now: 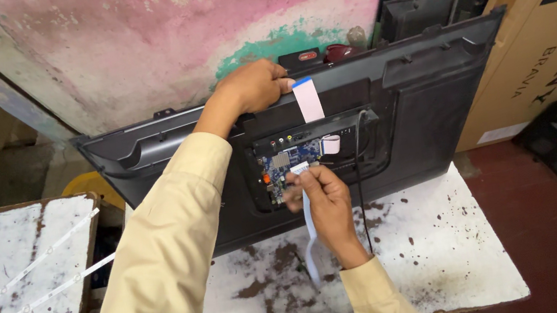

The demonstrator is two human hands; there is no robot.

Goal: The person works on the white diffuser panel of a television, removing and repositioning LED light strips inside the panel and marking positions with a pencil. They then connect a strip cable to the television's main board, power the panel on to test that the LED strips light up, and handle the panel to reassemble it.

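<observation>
A TV (426, 103) stands back-out on a stained white table (452, 263), leaning against the pink wall (126, 39). The left hand (254, 86) grips its top edge, beside a white cable (307, 99) hanging there. The right hand (322, 198) pinches the end of a ribbon (311, 237) at the blue board (287, 166) in the open back; the ribbon trails down to the table. A cardboard box (548, 24) leans at right.
</observation>
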